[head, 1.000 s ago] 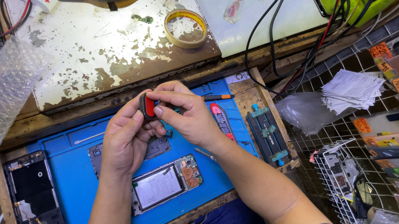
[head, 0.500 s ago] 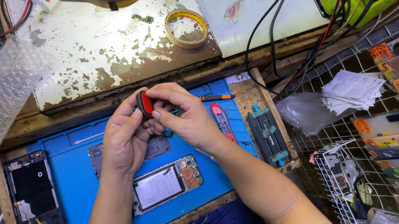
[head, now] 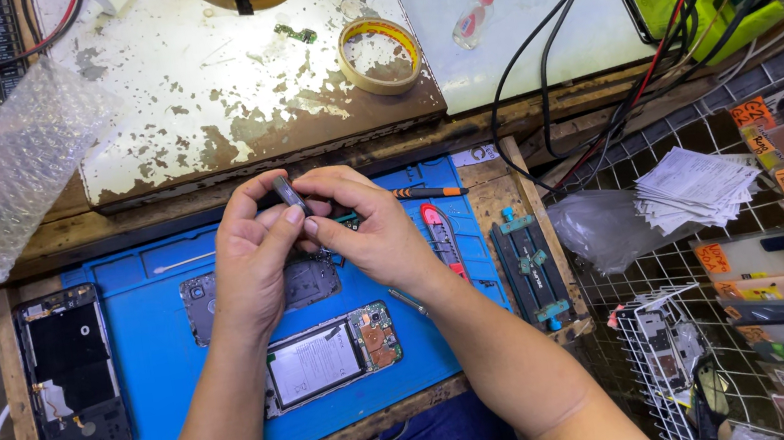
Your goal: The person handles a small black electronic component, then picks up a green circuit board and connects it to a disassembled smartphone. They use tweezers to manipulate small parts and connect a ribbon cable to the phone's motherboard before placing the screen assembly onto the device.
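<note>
- Head view: a small dark part is pinched between the fingertips of the left hand and the right hand, raised above the far edge of the blue mat.
- Both hands' fingers are curled in, grasping that part.
- An opened phone is seen lying on the mat, just below the wrists.
- A black phone frame lies at the mat's left edge, well apart.
- Bare mat is left between them.

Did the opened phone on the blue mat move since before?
No. The opened phone with the white battery lies in the same spot on the blue rubber mat.
</note>
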